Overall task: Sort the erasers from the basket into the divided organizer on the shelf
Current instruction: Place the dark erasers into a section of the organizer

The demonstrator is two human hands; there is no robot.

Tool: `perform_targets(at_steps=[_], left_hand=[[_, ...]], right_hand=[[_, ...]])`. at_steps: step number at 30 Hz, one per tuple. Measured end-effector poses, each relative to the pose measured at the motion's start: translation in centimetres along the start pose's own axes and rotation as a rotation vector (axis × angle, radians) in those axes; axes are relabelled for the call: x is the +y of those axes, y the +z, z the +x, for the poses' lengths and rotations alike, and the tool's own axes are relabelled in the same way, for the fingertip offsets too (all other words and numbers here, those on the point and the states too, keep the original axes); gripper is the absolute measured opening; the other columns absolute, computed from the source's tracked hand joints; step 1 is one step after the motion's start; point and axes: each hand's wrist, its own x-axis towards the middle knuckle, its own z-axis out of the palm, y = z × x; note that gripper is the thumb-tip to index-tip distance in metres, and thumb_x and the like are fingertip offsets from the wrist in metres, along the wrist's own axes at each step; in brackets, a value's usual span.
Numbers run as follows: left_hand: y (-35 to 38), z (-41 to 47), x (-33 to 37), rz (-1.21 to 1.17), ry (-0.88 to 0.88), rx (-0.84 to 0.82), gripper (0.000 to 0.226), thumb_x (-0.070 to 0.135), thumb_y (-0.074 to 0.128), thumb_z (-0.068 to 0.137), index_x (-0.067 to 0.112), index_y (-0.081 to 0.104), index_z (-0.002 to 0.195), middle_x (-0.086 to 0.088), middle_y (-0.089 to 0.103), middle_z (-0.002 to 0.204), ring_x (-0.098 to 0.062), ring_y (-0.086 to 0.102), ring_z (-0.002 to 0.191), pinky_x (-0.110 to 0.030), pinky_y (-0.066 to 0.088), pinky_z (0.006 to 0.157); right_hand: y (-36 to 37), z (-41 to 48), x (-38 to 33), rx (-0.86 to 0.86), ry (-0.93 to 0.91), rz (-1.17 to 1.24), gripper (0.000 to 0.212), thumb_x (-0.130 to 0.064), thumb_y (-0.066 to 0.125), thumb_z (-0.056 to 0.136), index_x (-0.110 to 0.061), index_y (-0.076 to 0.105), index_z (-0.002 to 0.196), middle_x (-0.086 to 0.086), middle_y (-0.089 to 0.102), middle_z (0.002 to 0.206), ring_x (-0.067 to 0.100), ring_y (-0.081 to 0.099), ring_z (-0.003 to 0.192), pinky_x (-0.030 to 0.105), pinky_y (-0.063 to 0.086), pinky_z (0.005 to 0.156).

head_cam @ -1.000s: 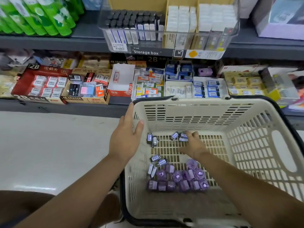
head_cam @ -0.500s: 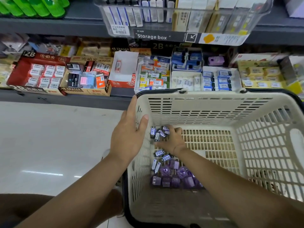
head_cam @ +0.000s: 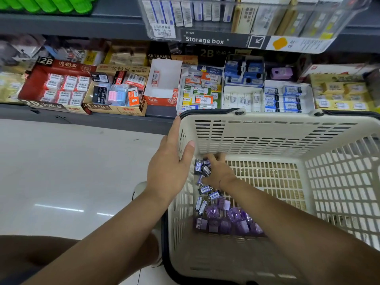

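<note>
**At the stationery aisle**

Grey shop shelving [head_cam: 72,23] runs along the far side above a pale, glossy floor [head_cam: 61,171].

The left hand [head_cam: 168,167] lies spread against the outside of the left wall of a cream plastic basket [head_cam: 267,138]. Its fingers are straight and point toward the far corner, and the thumb is over the rim on the inner side. The right hand [head_cam: 221,173] reaches down inside to the far left corner of the basket floor. Its fingers are bent into a small heap of dark-wrapped erasers [head_cam: 202,168]; whether they have closed on any cannot be told. More erasers of this kind lie loose along the left wall, just nearer than the wrist. Nearer still sits a cluster of purple erasers [head_cam: 228,221] in clear wrap, partly hidden by the right forearm. The basket has a black rim, and its handle is folded on the far edge.

Beyond the basket, the lower shelf carries open display cartons. At the left is a red 2B eraser carton [head_cam: 55,83], with a tan 4B eraser carton [head_cam: 117,95] just beside it. Next comes a white-lined carton [head_cam: 162,83] holding a single eraser, then cartons of blue-sleeved erasers [head_cam: 283,97].

On the upper shelf, far and to the right, stands the clear divided organizer [head_cam: 246,17], labelled "Storage box". Its left compartments hold sleeved erasers on end, and its right ones hold paler packs. Green packs [head_cam: 61,4] lie at the far left.
</note>
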Motion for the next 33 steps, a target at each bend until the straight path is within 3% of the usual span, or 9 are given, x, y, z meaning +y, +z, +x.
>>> perform_targets(at_steps=[3, 5, 11, 16, 20, 25, 30, 33], left_hand=[[0.0, 0.0, -0.1, 0.008, 0.003, 0.003, 0.061, 0.045, 0.038, 0.099, 0.045, 0.004, 0.15, 0.013, 0.031, 0.153, -0.012, 0.04, 0.133, -0.023, 0.034, 0.097], [0.1, 0.0, -0.2, 0.01, 0.001, 0.006, 0.061, 0.045, 0.039, 0.099, 0.045, 0.004, 0.149, 0.013, 0.03, 0.153, -0.011, 0.039, 0.134, -0.021, 0.032, 0.096], [0.2, 0.0, -0.2, -0.007, -0.002, 0.002, 0.061, 0.045, 0.038, 0.099, 0.044, 0.004, 0.15, 0.015, 0.029, 0.154, -0.01, 0.038, 0.134, -0.017, 0.027, 0.09], [0.2, 0.0, -0.2, -0.009, 0.0, 0.001, 0.061, 0.046, 0.038, 0.099, 0.044, 0.004, 0.15, 0.015, 0.028, 0.154, -0.01, 0.037, 0.135, -0.016, 0.026, 0.09], [0.2, 0.0, -0.1, -0.02, 0.004, 0.002, 0.061, 0.045, 0.038, 0.099, 0.043, 0.005, 0.15, 0.015, 0.028, 0.154, -0.009, 0.037, 0.135, -0.015, 0.026, 0.091], [0.2, 0.0, 0.0, -0.029, 0.012, 0.0, 0.061, 0.045, 0.039, 0.099, 0.042, 0.006, 0.15, 0.013, 0.028, 0.154, -0.009, 0.036, 0.136, -0.016, 0.026, 0.092], [0.2, 0.0, 0.1, -0.023, 0.026, 0.0, 0.061, 0.043, 0.04, 0.099, 0.042, 0.007, 0.15, 0.012, 0.031, 0.153, -0.011, 0.038, 0.135, -0.017, 0.027, 0.091], [0.4, 0.0, 0.0, 0.039, 0.019, 0.004, 0.059, 0.043, 0.039, 0.1, 0.038, 0.01, 0.151, 0.007, 0.034, 0.151, -0.014, 0.036, 0.135, -0.024, 0.031, 0.101]], right_hand=[[0.2, 0.0, -0.4, -0.049, 0.008, -0.067, 0.098, -0.047, 0.079, 0.068, -0.032, 0.02, 0.145, 0.01, 0.015, 0.144, 0.034, 0.056, 0.112, 0.038, 0.051, 0.091], [0.5, 0.1, -0.5, -0.046, 0.021, -0.089, 0.101, -0.05, 0.08, 0.066, -0.031, 0.02, 0.145, 0.01, 0.013, 0.145, 0.034, 0.055, 0.114, 0.038, 0.052, 0.09], [0.5, -0.2, 0.3, -0.005, -0.001, -0.023, 0.087, -0.043, 0.08, 0.07, -0.031, 0.029, 0.14, 0.008, 0.015, 0.144, 0.032, 0.056, 0.113, 0.038, 0.051, 0.093], [0.5, -0.4, 0.7, -0.023, -0.05, -0.087, 0.081, -0.041, 0.079, 0.072, -0.03, 0.033, 0.137, 0.008, 0.02, 0.138, 0.029, 0.06, 0.1, 0.035, 0.052, 0.088], [0.3, 0.0, 1.1, -0.078, -0.086, -0.063, 0.081, -0.032, 0.079, 0.074, -0.028, 0.035, 0.141, 0.007, 0.023, 0.135, 0.028, 0.056, 0.107, 0.034, 0.046, 0.1], [-0.2, 0.0, 2.3, -0.04, -0.175, -0.028, 0.049, -0.014, 0.074, 0.079, -0.023, 0.054, 0.124, 0.005, 0.036, 0.125, 0.025, 0.058, 0.104, 0.031, 0.044, 0.1], [-0.8, -1.0, 3.3, 0.042, -0.072, 0.006, 0.052, -0.013, 0.07, 0.082, -0.024, 0.053, 0.129, 0.004, 0.04, 0.126, 0.024, 0.057, 0.105, 0.025, 0.045, 0.1], [-3.0, -2.6, 3.4, 0.022, -0.031, 0.094, 0.047, -0.014, 0.071, 0.081, -0.022, 0.056, 0.125, 0.004, 0.044, 0.117, 0.02, 0.054, 0.1, 0.026, 0.046, 0.096]])
